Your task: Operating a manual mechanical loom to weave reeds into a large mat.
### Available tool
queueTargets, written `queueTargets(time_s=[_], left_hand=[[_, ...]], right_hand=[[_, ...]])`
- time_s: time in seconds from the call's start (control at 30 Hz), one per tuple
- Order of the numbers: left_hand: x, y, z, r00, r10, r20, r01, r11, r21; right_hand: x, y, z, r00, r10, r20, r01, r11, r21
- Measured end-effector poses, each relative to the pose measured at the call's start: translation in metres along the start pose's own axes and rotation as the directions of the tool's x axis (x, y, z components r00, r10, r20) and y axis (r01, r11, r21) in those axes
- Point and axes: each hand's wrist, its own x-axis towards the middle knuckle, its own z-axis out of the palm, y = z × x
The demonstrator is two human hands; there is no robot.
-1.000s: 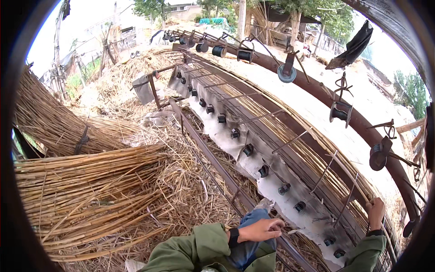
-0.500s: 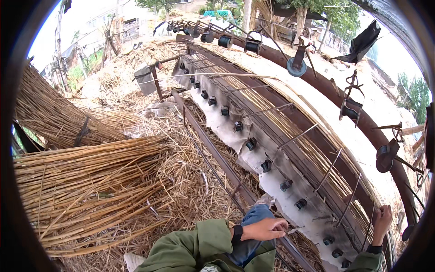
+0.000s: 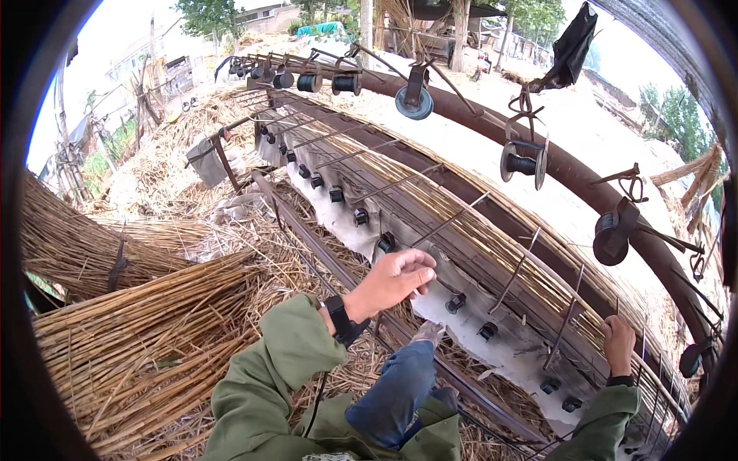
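long rust-brown frame [image 3: 306,233] is running from far left to near right, with the curved brown pipe [image 3: 567,164] arching over its right side. reed pile [image 3: 146,346] is lying on the left, outside the frame. reed layer [image 3: 492,240] is sitting lengthwise in the frame, pegs sticking out across it. grey sheet [image 3: 515,369] is hanging along the frame's left side.

change: left hand [image 3: 392,283] is no longer resting by the knee [image 3: 396,392]; it's hovering farther up, over the sheet, fingers loosely curled, gripping nothing visible. right hand [image 3: 617,347] is staying at the near right end, curled by the reeds; can't tell if it's pinching one. the pale reed that was swinging across the far end isn't showing there now; a long reed [image 3: 560,278] is lying along the pegs, can't tell if same one.

meaning, my read: both hands are now working at the frame, left nearest the small dark spools [image 3: 456,303], right nearest the reeds.
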Motion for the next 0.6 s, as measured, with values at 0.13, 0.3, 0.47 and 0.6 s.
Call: queueTargets(time_s=[0.13,0.3,0.47,0.6], left_hand=[[0.063,0.021,-0.047,0.94,-0.123,-0.319,0.031,0.96,-0.279],[0.14,0.009,-0.096,0.833,-0.334,-0.441,0.168,0.912,-0.374],[0.223,0.019,-0.161,0.753,-0.317,-0.577,0.251,0.949,-0.193],[0.269,-0.014,-0.175,0.662,-0.445,-0.604,0.344,0.895,-0.282]], right_hand=[[-0.001,-0.002,-0.002,0.999,0.054,-0.011,-0.053,0.997,0.052],[0.0,0.002,-0.004,0.999,0.017,-0.038,-0.015,0.999,0.045],[0.001,0.002,-0.001,0.999,0.022,-0.032,-0.021,0.999,0.047],[0.003,-0.001,0.001,0.999,0.032,-0.028,-0.03,0.997,0.074]])
